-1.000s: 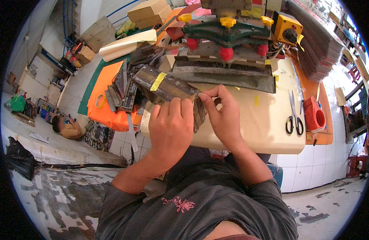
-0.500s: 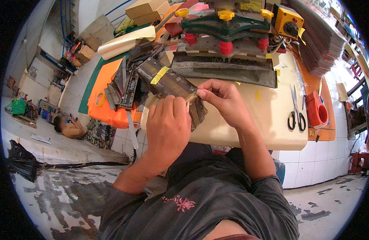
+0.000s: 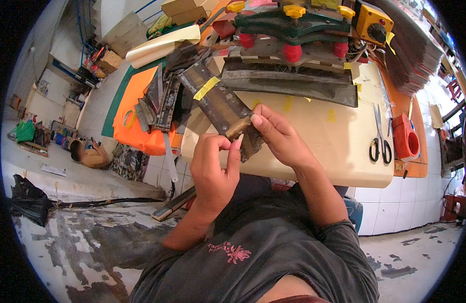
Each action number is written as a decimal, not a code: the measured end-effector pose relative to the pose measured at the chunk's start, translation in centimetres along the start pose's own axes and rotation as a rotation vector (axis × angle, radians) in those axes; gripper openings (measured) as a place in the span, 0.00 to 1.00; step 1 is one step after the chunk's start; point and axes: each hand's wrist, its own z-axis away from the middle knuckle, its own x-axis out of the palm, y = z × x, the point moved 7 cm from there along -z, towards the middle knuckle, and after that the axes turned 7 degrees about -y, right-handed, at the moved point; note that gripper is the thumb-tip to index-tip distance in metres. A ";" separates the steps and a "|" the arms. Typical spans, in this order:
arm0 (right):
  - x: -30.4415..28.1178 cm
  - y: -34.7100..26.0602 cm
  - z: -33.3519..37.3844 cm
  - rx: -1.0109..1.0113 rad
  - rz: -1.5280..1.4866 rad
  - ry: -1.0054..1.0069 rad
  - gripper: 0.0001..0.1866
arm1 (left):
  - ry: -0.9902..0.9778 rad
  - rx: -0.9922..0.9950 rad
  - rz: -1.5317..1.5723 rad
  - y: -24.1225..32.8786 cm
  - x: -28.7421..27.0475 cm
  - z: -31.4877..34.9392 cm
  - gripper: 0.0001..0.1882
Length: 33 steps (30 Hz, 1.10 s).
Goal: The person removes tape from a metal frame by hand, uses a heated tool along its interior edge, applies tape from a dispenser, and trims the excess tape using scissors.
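A long dark brown metal block (image 3: 220, 108) with a brass-toned band, screws along its edges and a strip of yellow tape (image 3: 206, 88) slants across the near left of the table. My right hand (image 3: 281, 134) grips its near right corner, thumb on top and fingers curled. Close to the block's near end, my left hand (image 3: 212, 164) has its fingers curled in, with thumb and forefinger brought close together at the edge. Whatever lies between those fingertips is too small to make out. The block's underside is hidden.
Behind stands a green clamp frame (image 3: 293, 28) with yellow knobs, beside a yellow control box (image 3: 373, 24). Scissors (image 3: 379, 136) and a red tape dispenser (image 3: 405, 139) lie right. Orange sheets (image 3: 137, 136) and metal strips (image 3: 167, 108) lie left. A person (image 3: 94, 155) sits far left.
My left hand has drawn down from the block's near end, with its fist loosened and its thumb showing. My right hand keeps its hold on the corner. The view has shifted slightly.
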 end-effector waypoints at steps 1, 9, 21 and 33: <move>0.0 0.0 0.1 -0.009 0.014 0.008 0.15 | 0.042 0.004 0.049 0.0 -0.2 0.2 0.12; 0.5 -0.2 0.3 -0.009 0.031 0.037 0.15 | 0.246 -0.262 0.743 -3.3 1.2 2.8 0.15; 0.0 0.2 0.3 -0.031 0.045 0.075 0.15 | 0.052 -0.431 0.865 -5.7 2.4 3.2 0.09; 1.1 -0.2 0.7 -0.071 0.086 0.091 0.13 | 0.071 -0.531 0.989 -6.5 1.1 2.3 0.07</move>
